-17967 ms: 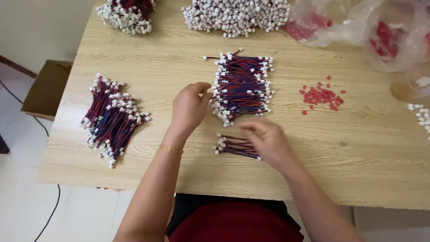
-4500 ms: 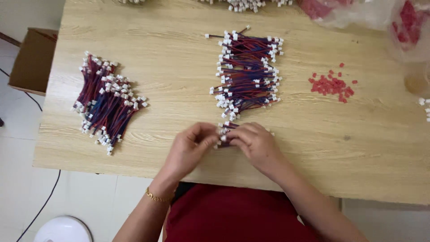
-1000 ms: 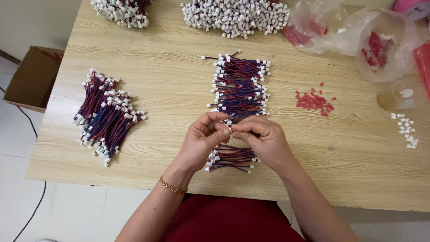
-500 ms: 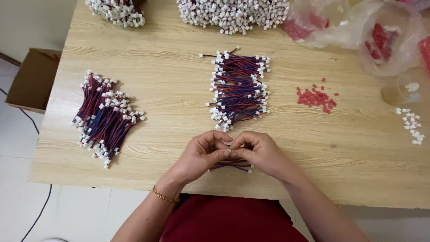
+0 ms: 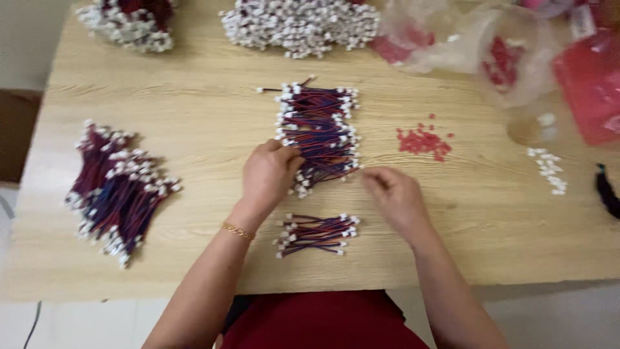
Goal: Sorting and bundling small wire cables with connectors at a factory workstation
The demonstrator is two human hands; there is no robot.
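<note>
Looking down, we saw the left hand (image 5: 270, 176) resting on the lower left corner of the middle pile of short red-and-blue wire leads with white plastic plugs (image 5: 318, 132), its fingers (image 5: 290, 157) curled and pinching a few leads at the pile's edge. At three o'clock from it, the right hand (image 5: 395, 197) lay on the pale wooden counter (image 5: 194, 103), fingers bent loosely toward the pile's lower right corner; we could not tell whether they held a lead. At six o'clock from the pile sat a small bunch of the same leads (image 5: 315, 233), between both wrists. A larger heap of leads (image 5: 116, 187) lay at nine o'clock, and scattered small red plastic pieces (image 5: 423, 139) at three o'clock.
</note>
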